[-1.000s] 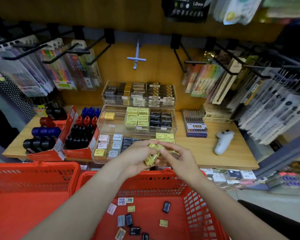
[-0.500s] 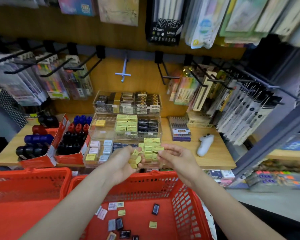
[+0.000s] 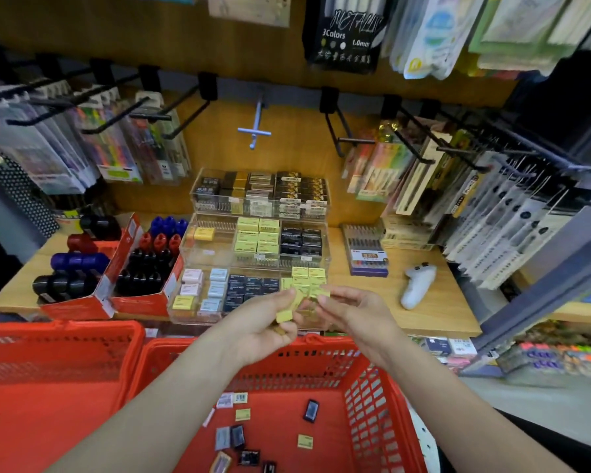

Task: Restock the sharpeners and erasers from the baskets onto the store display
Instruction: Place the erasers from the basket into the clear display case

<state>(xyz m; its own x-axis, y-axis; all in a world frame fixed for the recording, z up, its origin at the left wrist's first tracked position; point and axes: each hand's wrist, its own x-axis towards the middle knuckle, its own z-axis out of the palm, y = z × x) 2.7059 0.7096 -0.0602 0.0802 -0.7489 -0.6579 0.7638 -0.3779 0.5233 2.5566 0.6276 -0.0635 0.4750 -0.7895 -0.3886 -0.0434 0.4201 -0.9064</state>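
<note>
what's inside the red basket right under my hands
Loose small packs lie scattered on the right red basket floor: yellow erasers, grey and dark ones. The forearms cover part of the floor, and its near end is out of frame.

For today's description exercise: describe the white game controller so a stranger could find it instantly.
Start at the wooden shelf under the hanging pen packs. Right of the clear tiered eraser display, past the boxed pen set, lies the white game controller: the only loose, curved, unpackaged item there.

Left arm: bare forearm, reaching forward from lower left.
Left hand (image 3: 263, 322): fingers curled around small yellow erasers (image 3: 285, 315).
Right arm: bare forearm, reaching forward from lower right.
Right hand (image 3: 352, 312): palm turned inward, fingertips pinching a yellow eraser (image 3: 318, 294).
</note>
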